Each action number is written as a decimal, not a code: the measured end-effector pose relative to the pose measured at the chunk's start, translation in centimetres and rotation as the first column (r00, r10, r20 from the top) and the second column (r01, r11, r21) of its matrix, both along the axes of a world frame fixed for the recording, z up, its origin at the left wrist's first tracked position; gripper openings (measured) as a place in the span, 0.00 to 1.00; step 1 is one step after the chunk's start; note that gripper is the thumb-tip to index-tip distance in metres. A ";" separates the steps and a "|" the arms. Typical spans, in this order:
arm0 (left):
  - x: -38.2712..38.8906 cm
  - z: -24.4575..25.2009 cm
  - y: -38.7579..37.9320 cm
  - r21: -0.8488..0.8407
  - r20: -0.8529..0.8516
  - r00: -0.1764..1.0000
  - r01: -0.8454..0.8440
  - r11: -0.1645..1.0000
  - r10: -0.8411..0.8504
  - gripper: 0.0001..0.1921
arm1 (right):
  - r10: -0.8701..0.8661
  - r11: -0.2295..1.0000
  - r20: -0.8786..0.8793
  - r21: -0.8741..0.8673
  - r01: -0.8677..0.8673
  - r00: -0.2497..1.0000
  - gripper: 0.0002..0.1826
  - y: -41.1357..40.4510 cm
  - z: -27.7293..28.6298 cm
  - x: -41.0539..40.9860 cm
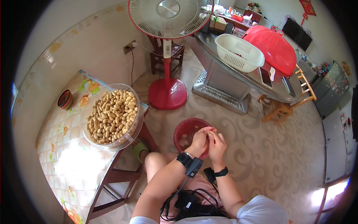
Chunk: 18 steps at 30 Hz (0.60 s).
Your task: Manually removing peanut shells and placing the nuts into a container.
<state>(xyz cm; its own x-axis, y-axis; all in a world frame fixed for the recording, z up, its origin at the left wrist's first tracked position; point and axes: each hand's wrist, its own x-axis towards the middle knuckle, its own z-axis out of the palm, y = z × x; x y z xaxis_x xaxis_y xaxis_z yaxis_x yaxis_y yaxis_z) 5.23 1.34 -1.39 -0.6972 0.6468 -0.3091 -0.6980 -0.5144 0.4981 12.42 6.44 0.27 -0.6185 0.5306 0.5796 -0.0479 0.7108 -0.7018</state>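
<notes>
My left hand (199, 142) and my right hand (217, 146) meet at the fingertips above a dark red plastic basin (179, 130) on the floor. Pinched between them is a small tan piece, seemingly a peanut, mostly hidden by the fingers. Pale scraps (184, 140), perhaps peanut shells, lie in the basin, partly covered by my hands. To the left, a clear plastic bowl (135, 133) heaped with unshelled peanuts (112, 116) stands at the edge of a small table with a flowered cover (61, 133).
A small reddish bowl (65, 100) sits on the flowered table. Ahead stands a red pedestal fan (167, 93). A metal-edged table at right bears a pale strainer basket (239, 53), a red food cover (271, 49) and phones (265, 77). Black cables (193, 200) lie across my lap.
</notes>
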 end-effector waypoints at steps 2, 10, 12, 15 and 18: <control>0.1 0.0 -0.1 0.005 -0.013 1.000 0.014 1.000 -0.014 0.11 | 0.012 0.999 -0.005 -0.034 -0.012 1.000 0.09 0.0 0.1 0.0; 0.5 0.6 0.3 0.010 0.074 0.997 0.034 0.999 -0.034 0.12 | 0.046 0.869 -0.039 -0.491 -0.059 0.998 0.12 1.6 -2.0 -0.2; 0.3 0.0 0.2 0.000 0.055 0.998 0.040 0.999 -0.040 0.12 | 0.056 0.834 -0.046 -0.547 -0.072 0.997 0.13 1.3 -1.6 -0.3; 0.3 -0.1 0.2 -0.030 0.021 0.999 0.040 0.999 -0.039 0.12 | 0.035 0.709 -0.079 -0.700 -0.080 0.996 0.14 1.8 -2.1 -0.5; 0.2 0.1 0.2 -0.046 0.083 0.996 -0.030 0.998 0.034 0.12 | 0.023 0.555 -0.103 -0.826 -0.098 0.994 0.14 2.2 -2.0 -0.6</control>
